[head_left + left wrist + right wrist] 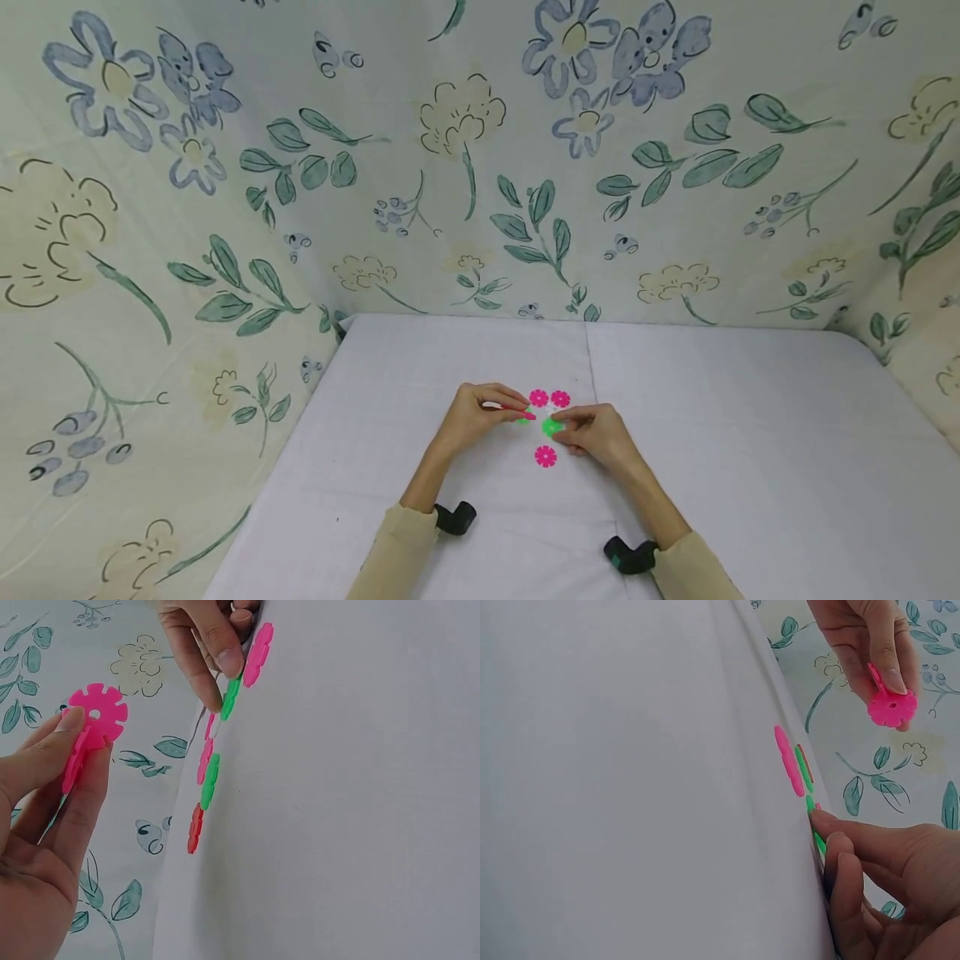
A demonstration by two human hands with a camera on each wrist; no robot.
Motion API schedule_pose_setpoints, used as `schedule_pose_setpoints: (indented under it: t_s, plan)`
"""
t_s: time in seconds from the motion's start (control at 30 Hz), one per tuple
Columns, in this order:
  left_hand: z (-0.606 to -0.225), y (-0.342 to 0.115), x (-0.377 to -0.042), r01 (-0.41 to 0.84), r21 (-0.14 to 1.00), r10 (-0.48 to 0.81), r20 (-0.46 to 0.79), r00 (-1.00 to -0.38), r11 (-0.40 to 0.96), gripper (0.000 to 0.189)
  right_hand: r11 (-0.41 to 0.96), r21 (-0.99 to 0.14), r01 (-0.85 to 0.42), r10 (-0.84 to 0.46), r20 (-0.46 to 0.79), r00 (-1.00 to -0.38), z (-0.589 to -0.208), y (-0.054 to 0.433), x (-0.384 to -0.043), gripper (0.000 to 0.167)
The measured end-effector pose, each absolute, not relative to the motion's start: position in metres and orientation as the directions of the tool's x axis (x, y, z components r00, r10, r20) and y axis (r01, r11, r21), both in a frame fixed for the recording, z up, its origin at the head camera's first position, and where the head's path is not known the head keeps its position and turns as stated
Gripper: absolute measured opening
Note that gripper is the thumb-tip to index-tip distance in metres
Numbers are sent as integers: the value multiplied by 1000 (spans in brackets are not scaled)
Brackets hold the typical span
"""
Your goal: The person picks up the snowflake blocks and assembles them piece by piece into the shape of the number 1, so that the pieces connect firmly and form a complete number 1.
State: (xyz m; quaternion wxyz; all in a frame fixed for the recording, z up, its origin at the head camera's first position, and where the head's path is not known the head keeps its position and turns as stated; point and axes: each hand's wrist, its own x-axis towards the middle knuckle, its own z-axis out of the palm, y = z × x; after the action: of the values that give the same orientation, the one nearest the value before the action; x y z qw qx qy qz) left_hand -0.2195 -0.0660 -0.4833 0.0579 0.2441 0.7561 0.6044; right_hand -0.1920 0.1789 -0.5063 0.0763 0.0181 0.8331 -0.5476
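Your left grip [470, 416] pinches pink discs [109, 714]; right grip [602, 432] pinches green disc [551, 428]. Loose pinch could let either slip.

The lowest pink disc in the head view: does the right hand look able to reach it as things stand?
Probably yes: the right hand is close to the pink disc, and nothing covers it, though that hand is occupied with a green disc.
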Motion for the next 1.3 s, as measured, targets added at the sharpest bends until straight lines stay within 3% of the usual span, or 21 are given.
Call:
schedule_pose_setpoints:
  t_s: [0.63, 0.93, 1.3]
  plan:
    - [-483, -67, -218, 279, 951, 457, 190, -869, 136, 10, 544, -834, 88, -85, -159, -984, -495, 177, -187, 23]
    - [-485, -66, -219, 280, 950, 445, 195, -874, 135, 11, 309, -949, 66, -130, -110, -985, -498, 186, -183, 27]
    - [-486, -63, -219, 283, 953, 425, 214, -879, 105, 12, 118, -993, 10, -122, -24, -992, -484, 179, -177, 34]
